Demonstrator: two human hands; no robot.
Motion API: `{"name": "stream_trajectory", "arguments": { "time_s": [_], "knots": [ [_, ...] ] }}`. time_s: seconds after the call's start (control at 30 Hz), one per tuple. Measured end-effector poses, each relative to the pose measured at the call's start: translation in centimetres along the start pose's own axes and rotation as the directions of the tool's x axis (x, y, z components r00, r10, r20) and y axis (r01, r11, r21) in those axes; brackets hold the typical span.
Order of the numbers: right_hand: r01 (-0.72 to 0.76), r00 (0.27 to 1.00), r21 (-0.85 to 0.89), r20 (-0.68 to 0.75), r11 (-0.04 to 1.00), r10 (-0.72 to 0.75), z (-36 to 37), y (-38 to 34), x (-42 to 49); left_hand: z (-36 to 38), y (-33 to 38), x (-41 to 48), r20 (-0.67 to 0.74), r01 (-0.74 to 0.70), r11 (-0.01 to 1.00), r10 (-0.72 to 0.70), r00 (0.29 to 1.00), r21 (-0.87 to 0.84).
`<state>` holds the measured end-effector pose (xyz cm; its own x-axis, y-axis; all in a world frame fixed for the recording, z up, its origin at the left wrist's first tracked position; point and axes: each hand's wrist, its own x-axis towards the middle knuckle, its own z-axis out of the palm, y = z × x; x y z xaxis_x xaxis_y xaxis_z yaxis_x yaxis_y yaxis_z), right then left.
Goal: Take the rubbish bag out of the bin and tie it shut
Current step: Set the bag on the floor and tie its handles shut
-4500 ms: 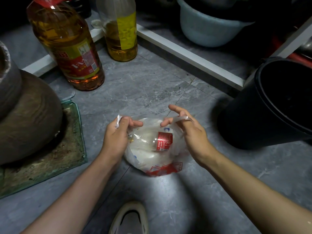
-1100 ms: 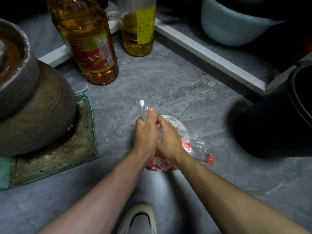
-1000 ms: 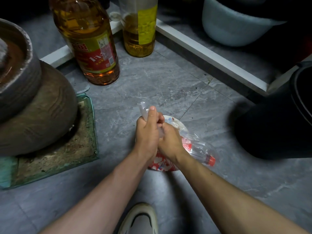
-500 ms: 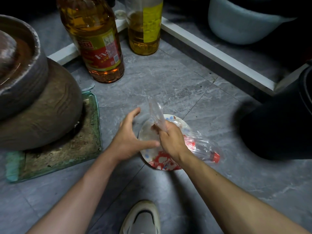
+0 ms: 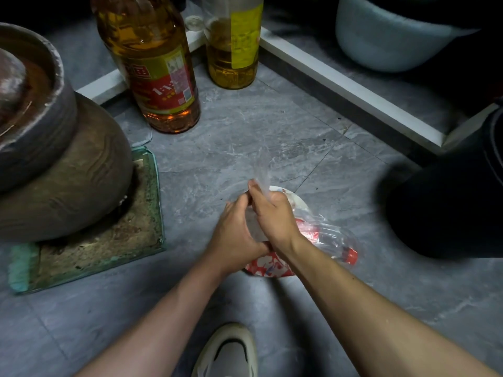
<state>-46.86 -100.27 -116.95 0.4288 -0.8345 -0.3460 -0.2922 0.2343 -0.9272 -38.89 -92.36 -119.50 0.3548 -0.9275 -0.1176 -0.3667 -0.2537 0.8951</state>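
Clear plastic bag [image 5: 326,235] lies on the floor [image 5: 245,118], left of the black bin [image 5: 449,208]. Its twisted neck [image 5: 261,170] stands upright, pinched by the right hand [image 5: 272,213]; the left hand [image 5: 236,232] curls alongside, grip unclear.

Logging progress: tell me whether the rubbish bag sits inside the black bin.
No, the rubbish bag lies on the floor, gripped by the right hand, apart from the black bin.

We record that the left hand [image 5: 234,235], spread open and clear of the rubbish bag [image 5: 321,235] half a second ago, has closed in against the right hand [image 5: 275,216] at the gathered neck [image 5: 261,170]. The two ends, earlier held apart, are now drawn together.
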Motion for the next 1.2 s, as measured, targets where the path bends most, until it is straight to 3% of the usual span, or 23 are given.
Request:
{"name": "stream_trajectory", "arguments": {
  "time_s": [0.13,0.43,0.73,0.9,1.0,1.2],
  "knots": [
    [0.011,0.995,0.144,-0.101,0.99,0.004,0.7,-0.9,0.2,1.0,0.6,0.5,-0.046,0.007,0.995,-0.002,0.999,0.099],
    [0.081,0.958,0.183,-0.285,0.98,-0.026,2.0,-0.8,0.3,2.5,0.5,1.5,-0.238,-0.097,0.948,0.174,0.956,0.303],
    [0.096,0.968,0.237,-0.247,0.967,-0.036,1.6,-0.9,0.2,3.0,-0.2,2.2,-0.238,0.02,0.977,0.032,0.971,0.214],
    [0.152,0.964,0.203,-0.245,0.967,-0.1,1.1,-1.7,0.5,3.2,0.3,1.8,-0.234,-0.035,0.986,0.073,0.969,0.162],
    [0.228,0.961,0.14,-0.193,0.964,-0.199,0.7,-2.0,0.4,3.2,0.5,1.9,-0.225,-0.035,0.989,0.068,0.972,0.146],
    [0.183,0.983,0.125,0.006,0.975,-0.185,-1.8,-2.1,-0.2,3.4,0.1,2.1,-0.147,-0.027,0.987,0.051,0.988,0.161]
  ]
}}
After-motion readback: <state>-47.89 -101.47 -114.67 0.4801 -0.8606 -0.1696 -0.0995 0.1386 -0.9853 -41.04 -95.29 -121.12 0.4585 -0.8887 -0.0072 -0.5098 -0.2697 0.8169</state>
